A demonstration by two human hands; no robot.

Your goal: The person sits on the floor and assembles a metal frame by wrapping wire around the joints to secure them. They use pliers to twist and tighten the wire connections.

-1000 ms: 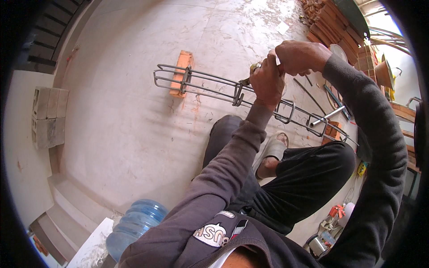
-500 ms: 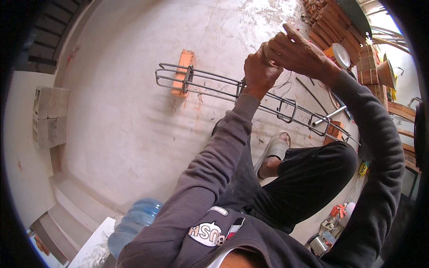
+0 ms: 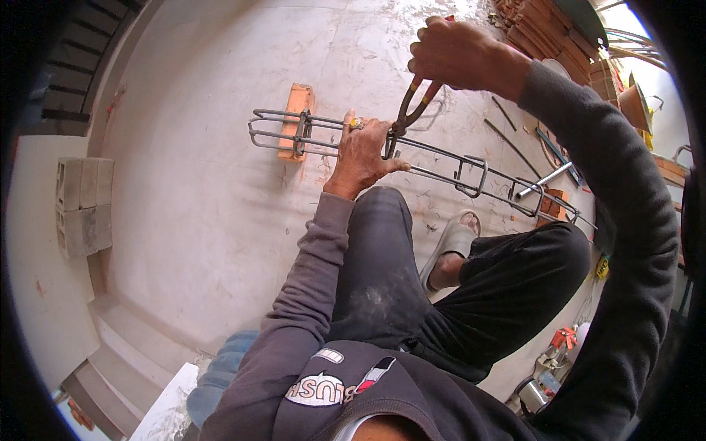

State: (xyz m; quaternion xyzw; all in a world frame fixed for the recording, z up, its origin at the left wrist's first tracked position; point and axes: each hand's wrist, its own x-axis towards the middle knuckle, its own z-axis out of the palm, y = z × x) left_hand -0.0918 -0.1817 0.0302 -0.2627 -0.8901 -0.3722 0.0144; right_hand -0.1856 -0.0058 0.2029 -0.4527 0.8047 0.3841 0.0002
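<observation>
A long, narrow rebar cage point(image 3: 441, 153) of thin steel rods and rectangular stirrups lies across in front of me. An orange brick point(image 3: 295, 99) props its left part, and another brick point(image 3: 553, 206) is under its right part. My left hand point(image 3: 360, 158) is closed around the cage near a middle stirrup, thumb along the near rod; a ring shows on one finger. My right hand point(image 3: 467, 55) is raised beyond the cage and grips the red handles of a pair of pincers point(image 3: 415, 106). The pincer jaws point down and meet the cage beside my left fingers.
Loose rods and a silver metal tube point(image 3: 544, 185) lie on the floor at the right. Stacked red bricks point(image 3: 540, 33) stand at the far right, grey blocks point(image 3: 84, 206) at the left. A blue water jug point(image 3: 220, 375) is near my left elbow. My sandalled foot point(image 3: 452, 246) is close to the cage.
My hands were together above the cage and have separated. The left came down leftward onto the rods; the right now shows the pincers, their jaws at the middle stirrup.
</observation>
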